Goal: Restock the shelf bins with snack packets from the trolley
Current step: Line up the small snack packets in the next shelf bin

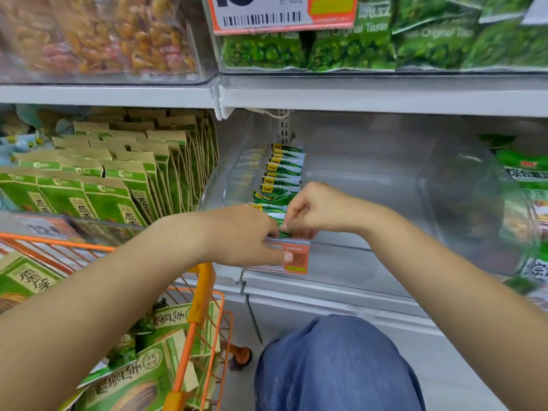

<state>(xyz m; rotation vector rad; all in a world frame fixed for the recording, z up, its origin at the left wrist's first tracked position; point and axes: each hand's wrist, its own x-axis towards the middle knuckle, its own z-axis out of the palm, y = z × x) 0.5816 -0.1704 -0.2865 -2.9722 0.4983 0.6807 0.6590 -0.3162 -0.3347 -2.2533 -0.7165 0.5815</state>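
Both hands meet at the front lip of a clear shelf bin (pixel 370 179), hiding the nearest packets. Right hand (pixel 317 209) curls its fingers, pinching a small green packet (pixel 281 226) at the front of a row of green packets (pixel 283 173) running toward twelve o'clock. Left hand (pixel 246 232) has its fingers curled down among the packets and its thumb on an orange price tag (pixel 296 258); its grip is unclear. At seven o'clock, an orange trolley (pixel 189 327) holds green-and-tan snack bags (pixel 139 375), cut off by the frame.

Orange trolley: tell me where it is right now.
In the head view the orange trolley sits lower left, under the left forearm, beside the person's blue-clad knee and below the bin of green and tan packets.
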